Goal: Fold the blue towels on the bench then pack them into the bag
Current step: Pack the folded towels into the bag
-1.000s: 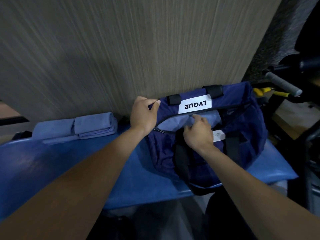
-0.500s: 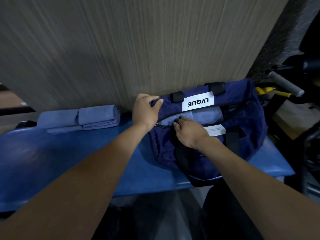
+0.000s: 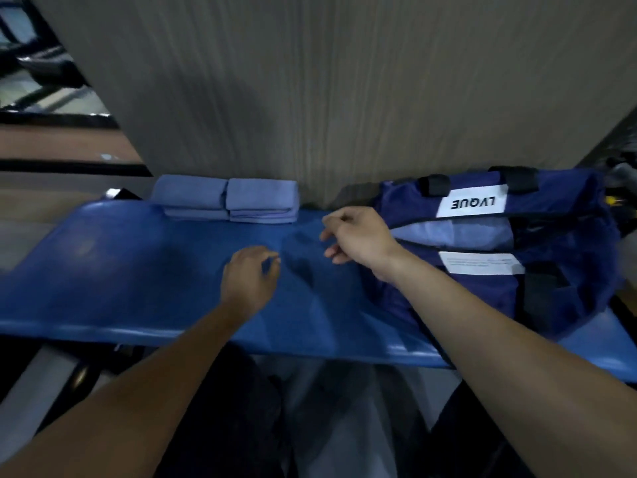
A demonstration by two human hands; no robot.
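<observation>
A blue padded surface (image 3: pixel 113 270) runs across the view, seen from above, with a grey wood-grain wall (image 3: pixel 310 81) behind it. At its back left edge, against the wall, lie two folded light-blue towels (image 3: pixel 225 200), side by side and touching. Near the middle, the left hand (image 3: pixel 250 277) hovers over the surface with fingers loosely curled and thumb near the fingertips, holding nothing. Just to its right, the right hand (image 3: pixel 358 238) also hangs above the surface, fingers loosely bent and slightly spread, empty; its wrist lies just beside the bag's left end. On the right end of the surface rests a navy bag (image 3: pixel 565 270) with a white label reading LVQUE, upside down from this view. Its top is unzipped, and a light-blue towel (image 3: pixel 455 232) shows inside the opening. The picture is slightly blurred.
</observation>
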